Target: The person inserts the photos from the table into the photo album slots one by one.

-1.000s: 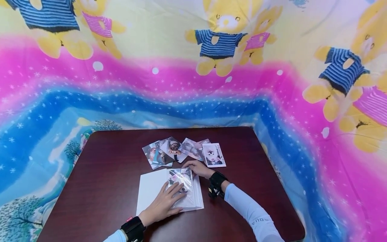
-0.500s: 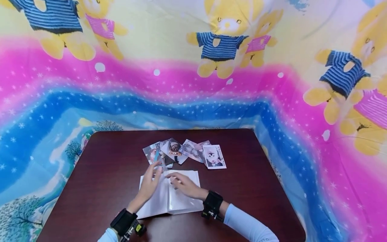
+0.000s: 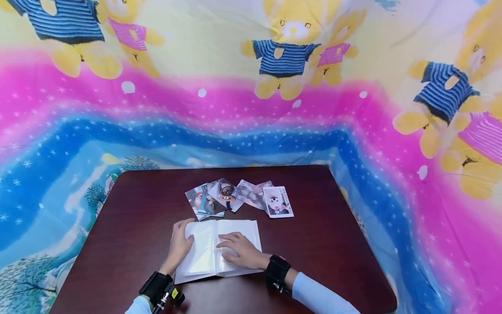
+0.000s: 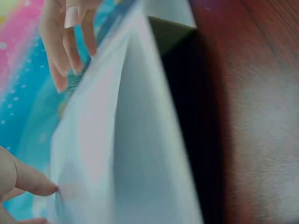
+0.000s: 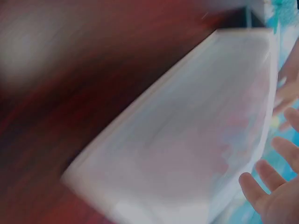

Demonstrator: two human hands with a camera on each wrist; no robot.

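1. The photo album (image 3: 207, 253) lies spread on the near middle of the bench (image 3: 325, 244), its left page (image 3: 201, 261) and right page (image 3: 248, 229) to either side of the fold; the loose photos (image 3: 225, 196) overlap in a row beyond its far edge, with the white-bordered photo (image 3: 277, 201) at the right end
2. The left hand (image 3: 181, 244) is at the left page's outer edge, its fingers released rather than clenched; in the left wrist view one fingertip touches the sheet
3. The right hand (image 3: 243, 253) is over the right page, fingers spread and released, grasping nothing; whether they touch the page I cannot tell
4. The album should feel light; its leaves look thin and glossy, so probably floppy, slippery and apt to cling together, while the cover looks stiffer
5. The surest hold on a leaf is likely its far outer corner, pinched lightly between thumb and fingertip, with the other palm flat near the fold to stop the album sliding
6. A hard pinch or sideways pull could crease a leaf
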